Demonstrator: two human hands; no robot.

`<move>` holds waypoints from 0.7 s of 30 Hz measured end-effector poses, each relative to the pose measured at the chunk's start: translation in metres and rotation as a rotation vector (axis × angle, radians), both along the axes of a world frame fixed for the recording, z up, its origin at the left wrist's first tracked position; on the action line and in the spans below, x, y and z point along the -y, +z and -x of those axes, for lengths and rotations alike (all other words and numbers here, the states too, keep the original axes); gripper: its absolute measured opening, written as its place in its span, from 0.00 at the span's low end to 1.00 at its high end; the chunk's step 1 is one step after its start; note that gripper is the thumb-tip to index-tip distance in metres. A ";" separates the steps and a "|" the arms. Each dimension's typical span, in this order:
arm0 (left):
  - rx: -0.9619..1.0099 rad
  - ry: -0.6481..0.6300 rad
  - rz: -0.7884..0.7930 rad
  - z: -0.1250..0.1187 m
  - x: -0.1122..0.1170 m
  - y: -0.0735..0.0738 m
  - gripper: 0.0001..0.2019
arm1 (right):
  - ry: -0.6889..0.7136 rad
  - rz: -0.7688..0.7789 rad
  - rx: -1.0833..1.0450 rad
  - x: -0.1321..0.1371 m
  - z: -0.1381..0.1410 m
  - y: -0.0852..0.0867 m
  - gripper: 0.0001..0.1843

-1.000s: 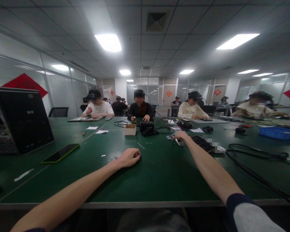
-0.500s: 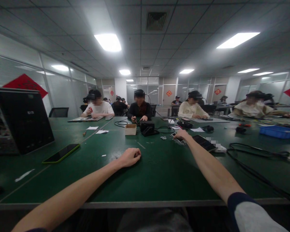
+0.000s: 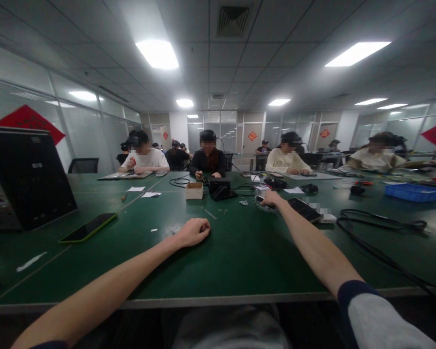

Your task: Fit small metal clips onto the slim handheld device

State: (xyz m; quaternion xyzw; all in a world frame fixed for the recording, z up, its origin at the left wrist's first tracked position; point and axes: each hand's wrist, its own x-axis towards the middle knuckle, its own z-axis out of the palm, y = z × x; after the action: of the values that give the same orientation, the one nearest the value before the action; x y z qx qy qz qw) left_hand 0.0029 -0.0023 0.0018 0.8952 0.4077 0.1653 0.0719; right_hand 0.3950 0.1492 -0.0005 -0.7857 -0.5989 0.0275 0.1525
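Note:
My left hand [image 3: 195, 232] rests on the green table [image 3: 232, 261], its fingers loosely curled in and nothing visible in them. Farther out, my right hand [image 3: 271, 198] is closed over a small silver-edged device [image 3: 259, 199] with a dark face. Most of that device is hidden under the hand, so its kind is unclear. Just left of it lies a small pale metallic piece [image 3: 243, 202]. A dark flat panel [image 3: 304, 209] lies to the right, beyond my right forearm.
A small cardboard box [image 3: 194, 192] and a black box-like stand [image 3: 221, 189] are ahead. On the left are a green-edged phone [image 3: 89, 228] and a black computer case [image 3: 29, 179]. Black cables [image 3: 378, 242] and a blue tray [image 3: 414, 192] lie right. Co-workers sit opposite.
The camera view has shifted slightly. My right hand now covers more of the small device, with its fingers turned further over it. My left hand stays curled in place on the table.

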 end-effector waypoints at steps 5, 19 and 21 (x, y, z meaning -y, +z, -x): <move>-0.007 0.005 -0.038 0.001 -0.002 -0.003 0.09 | 0.040 0.012 0.025 0.004 0.002 0.005 0.20; -0.005 -0.001 -0.013 0.001 -0.001 -0.002 0.09 | 0.010 0.066 -0.420 0.017 0.001 0.020 0.13; -0.005 -0.002 -0.018 0.001 -0.002 -0.002 0.09 | 0.020 0.147 -0.579 0.021 0.003 0.018 0.12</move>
State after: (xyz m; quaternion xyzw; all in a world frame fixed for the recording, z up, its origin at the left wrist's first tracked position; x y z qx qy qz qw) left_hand 0.0024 -0.0005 -0.0007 0.8966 0.4054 0.1668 0.0631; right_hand 0.3923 0.1285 0.0178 -0.7480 -0.5348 0.2953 0.2592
